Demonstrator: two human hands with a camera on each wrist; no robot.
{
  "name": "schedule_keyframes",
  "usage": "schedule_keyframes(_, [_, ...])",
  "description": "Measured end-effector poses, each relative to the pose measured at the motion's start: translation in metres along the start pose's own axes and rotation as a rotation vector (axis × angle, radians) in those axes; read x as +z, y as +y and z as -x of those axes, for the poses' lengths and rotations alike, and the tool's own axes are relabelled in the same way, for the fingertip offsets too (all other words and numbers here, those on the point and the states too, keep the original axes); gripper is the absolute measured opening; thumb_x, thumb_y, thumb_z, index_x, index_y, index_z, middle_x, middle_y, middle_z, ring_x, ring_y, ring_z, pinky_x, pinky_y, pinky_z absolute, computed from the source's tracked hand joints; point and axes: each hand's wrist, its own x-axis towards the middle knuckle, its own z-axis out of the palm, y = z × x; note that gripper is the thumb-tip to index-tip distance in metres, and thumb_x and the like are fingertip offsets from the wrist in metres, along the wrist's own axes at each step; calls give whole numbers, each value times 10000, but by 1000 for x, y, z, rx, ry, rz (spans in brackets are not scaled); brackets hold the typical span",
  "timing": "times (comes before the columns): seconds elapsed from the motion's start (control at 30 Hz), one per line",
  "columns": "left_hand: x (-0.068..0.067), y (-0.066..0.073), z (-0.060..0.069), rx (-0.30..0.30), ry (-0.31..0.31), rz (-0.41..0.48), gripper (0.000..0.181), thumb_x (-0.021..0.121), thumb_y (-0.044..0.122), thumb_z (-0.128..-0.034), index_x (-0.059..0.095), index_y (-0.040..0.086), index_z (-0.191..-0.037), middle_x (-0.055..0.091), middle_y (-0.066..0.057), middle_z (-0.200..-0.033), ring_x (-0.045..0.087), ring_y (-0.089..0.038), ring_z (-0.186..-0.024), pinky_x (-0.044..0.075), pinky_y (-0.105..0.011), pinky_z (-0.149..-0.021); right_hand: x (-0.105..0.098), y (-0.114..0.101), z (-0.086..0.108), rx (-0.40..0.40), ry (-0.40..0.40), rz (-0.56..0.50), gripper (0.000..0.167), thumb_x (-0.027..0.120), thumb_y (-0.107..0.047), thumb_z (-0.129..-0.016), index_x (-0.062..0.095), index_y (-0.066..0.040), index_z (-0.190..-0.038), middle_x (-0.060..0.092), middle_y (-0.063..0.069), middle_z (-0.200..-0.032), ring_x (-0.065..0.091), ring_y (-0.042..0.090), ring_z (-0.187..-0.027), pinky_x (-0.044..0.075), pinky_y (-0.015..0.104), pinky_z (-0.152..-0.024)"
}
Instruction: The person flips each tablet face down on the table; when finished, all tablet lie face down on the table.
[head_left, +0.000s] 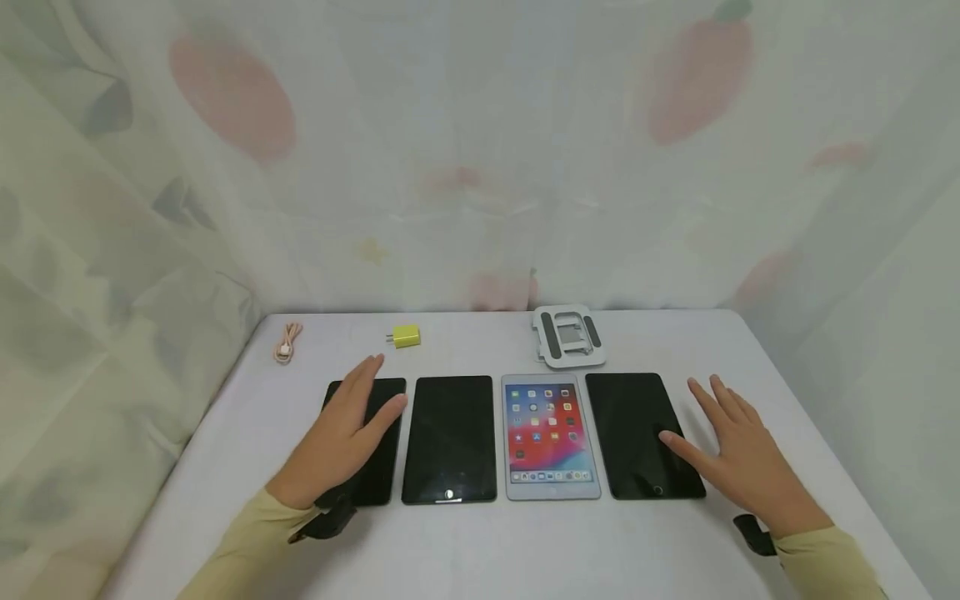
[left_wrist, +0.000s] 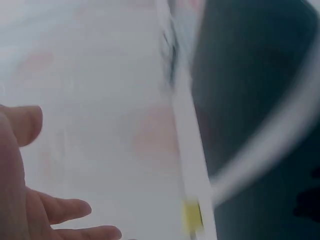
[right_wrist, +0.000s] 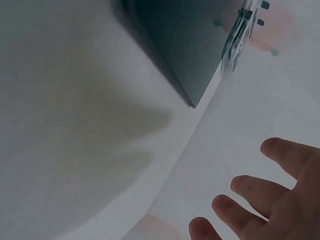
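Reference is the lit tablet (head_left: 551, 437): white bezel, app icons on screen, flat on the white desk (head_left: 480, 550). Four tablets in one row, small gaps between them.

- Inner left tablet (head_left: 450, 440): dark screen, just left of the lit tablet; small bright mark at its near end.
- Outer left tablet (head_left: 381, 462): dark, second to the left of the lit tablet, partly hidden by a hand.
- Right tablet (head_left: 630, 429): dark, just right of the lit tablet, ring-shaped button at its near end.

Left hand (head_left: 337, 437): well left of the lit tablet, over the outer left tablet. Grip spread, thumb well apart from straight fingers, has hold of nothing. Can't tell if it touches the tablet.

Right hand (head_left: 742, 458): right of the lit tablet, past the right tablet, thumb overlapping that tablet's right edge in the head view. Grip spread wide, fingers fanned, has hold of nothing. Thumb contact: can't tell.

Rest of desk: white folding stand (head_left: 555, 336) with grey pads, just behind the lit tablet and a bit right. Yellow plug adapter (head_left: 407, 336) behind and left of the lit tablet, prongs pointing left. Coiled pink cable (head_left: 287, 342) behind and far left. Patterned curtain (head_left: 450, 108) hangs behind it all. Left wrist view is blurred.
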Motion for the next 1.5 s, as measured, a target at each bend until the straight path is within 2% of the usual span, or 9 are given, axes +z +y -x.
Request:
schedule_keyframes(0.17, [32, 44, -20, 84, 0, 96, 840, 485, 667, -1083, 264, 170, -1723, 309, -58, -1778, 369, -323, -1623, 355, -624, -1286, 6, -13, -7, 1, -8, -11, 1025, 677, -667, -983, 226, -140, -1738, 146, 283, -1791, 225, 590, -1575, 285, 855, -1138])
schedule_keyframes(0.37, [79, 92, -41, 101, -121, 210, 834, 621, 620, -1038, 324, 221, -1707, 429, -18, -1718, 509, -304, -1531, 497, -542, -1201, 11, -19, -10, -11, -10, -27, 990, 687, -640, -990, 306, -69, -1704, 236, 318, -1752, 279, 590, -1546, 323, 836, -1141])
schedule_keyframes(0.53, [111, 120, -55, 89, -220, 302, 816, 675, 530, -1022, 354, 200, -1696, 497, -31, -1670, 552, -291, -1484, 554, -513, -1143, 18, -24, -14, -15, -21, -35, 975, 674, -652, -995, 353, -32, -1676, 288, 337, -1723, 325, 588, -1523, 362, 816, -1144])
schedule_keyframes(0.73, [141, 149, -68, 94, -264, 352, 776, 655, 540, -1023, 425, 155, -1657, 544, -84, -1635, 602, -299, -1427, 527, -495, -1178, 23, -29, -19, -13, -18, -17, 946, 674, -640, -998, 405, -5, -1646, 339, 364, -1686, 375, 609, -1486, 388, 799, -1141])
schedule_keyframes(0.93, [164, 174, -69, 73, -305, 356, 741, 655, 525, -1030, 448, 168, -1647, 618, -110, -1532, 641, -274, -1335, 561, -465, -1121, 27, -30, -21, -32, -24, -11, 933, 667, -633, -1008, 436, 41, -1611, 351, 418, -1649, 391, 673, -1446, 406, 804, -1116])
schedule_keyframes(1.07, [176, 190, -66, 51, -352, 349, 744, 650, 529, -1029, 456, 153, -1641, 547, -54, -1638, 574, -235, -1456, 506, -479, -1198, 29, -29, -19, -18, -37, 1, 918, 673, -615, -1011, 450, 58, -1594, 370, 441, -1619, 405, 704, -1410, 424, 812, -1080])
schedule_keyframes(1.13, [180, 196, -65, 20, -381, 356, 770, 658, 555, -1018, 457, 148, -1640, 549, -47, -1639, 595, -225, -1438, 522, -477, -1182, 30, -28, -18, -15, -41, -1, 893, 677, -591, -1017, 456, 58, -1589, 384, 446, -1603, 412, 711, -1395, 431, 814, -1066])
schedule_keyframes(1.3, [187, 201, -64, -70, -392, 333, 784, 695, 589, -989, 488, 168, -1617, 587, -32, -1607, 637, -197, -1383, 556, -481, -1140, 32, -28, -16, -25, -54, -20, 841, 683, -551, -1026, 471, 42, -1583, 411, 444, -1582, 429, 715, -1374, 447, 811, -1043])
schedule_keyframes(1.5, [193, 200, -61, -82, -394, 313, 746, 689, 590, -991, 522, 183, -1594, 647, -22, -1543, 695, -189, -1283, 599, -463, -1075, 32, -29, -14, -20, -58, -20, 820, 689, -533, -1025, 483, 36, -1577, 424, 428, -1584, 443, 693, -1370, 458, 804, -1036])
